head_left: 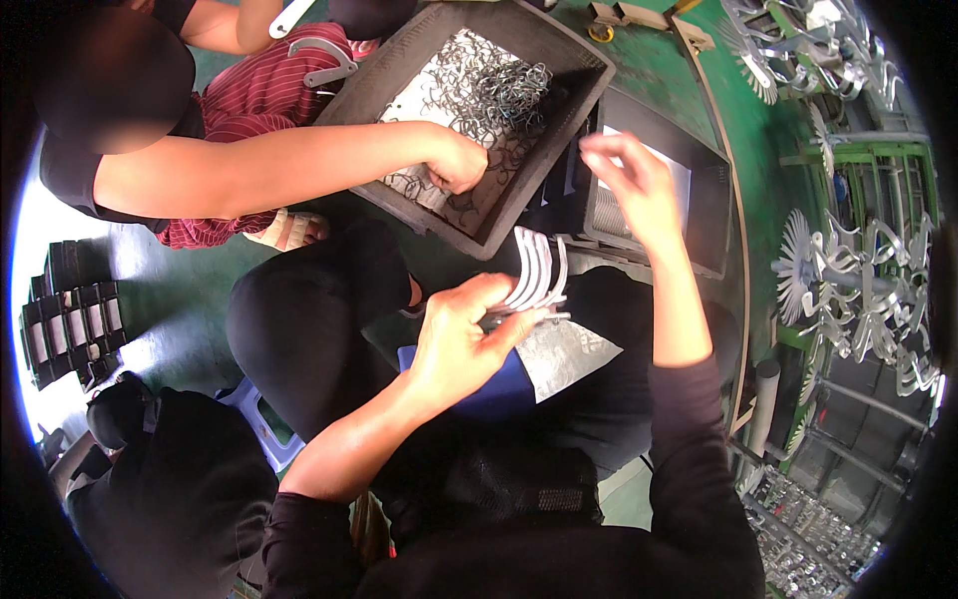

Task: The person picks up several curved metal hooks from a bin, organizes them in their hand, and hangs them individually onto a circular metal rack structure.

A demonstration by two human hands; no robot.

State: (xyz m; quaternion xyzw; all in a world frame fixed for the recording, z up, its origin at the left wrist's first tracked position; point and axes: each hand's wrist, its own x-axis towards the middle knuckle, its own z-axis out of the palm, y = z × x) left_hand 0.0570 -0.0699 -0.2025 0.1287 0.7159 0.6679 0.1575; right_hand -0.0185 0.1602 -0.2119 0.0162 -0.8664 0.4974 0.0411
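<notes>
My left hand (457,334) is closed around several curved silver metal pieces (536,270), fanned side by side with their bent ends up. Below them a silver-grey sheet (564,354) and something dark blue (499,389) lie across my lap. My right hand (639,185) is raised over a dark grey crate (711,215) at the right. Its fingers are slightly blurred but look apart from the thumb, and nothing shows between them. Inside that crate a row of thin metal pieces (609,215) stands by white paper.
A co-worker's hand (459,163) reaches into a large grey crate (469,240) of small dark metal rings (514,95). Silver parts hang on green racks (868,270) at the right. Black trays (75,319) stand at far left; another person (170,489) is at lower left.
</notes>
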